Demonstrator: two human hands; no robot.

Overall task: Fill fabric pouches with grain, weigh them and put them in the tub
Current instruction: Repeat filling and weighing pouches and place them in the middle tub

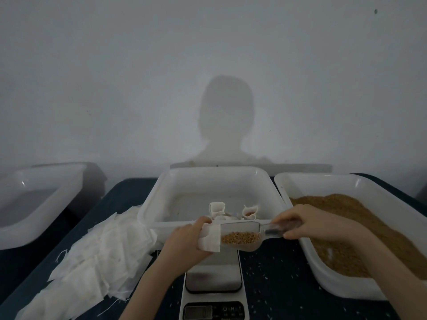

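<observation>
My left hand point(184, 239) grips a white fabric pouch point(209, 239) above the scale point(213, 282). My right hand point(302, 224) holds the handle of a clear plastic scoop point(242, 235) with brown grain in it; the scoop's front end sits at the pouch's mouth. Behind my hands stands the white tub point(231, 176), with two filled pouches point(217, 210) upright near its front wall. On the right, a white tray of brown grain point(342, 218) lies under my right forearm.
A heap of flat white pouches point(97, 262) covers the dark table on the left. Another white tub point(39, 204) sits at the far left. Loose grains dot the dark tabletop point(277, 285) around the scale. A grey wall rises right behind the tubs.
</observation>
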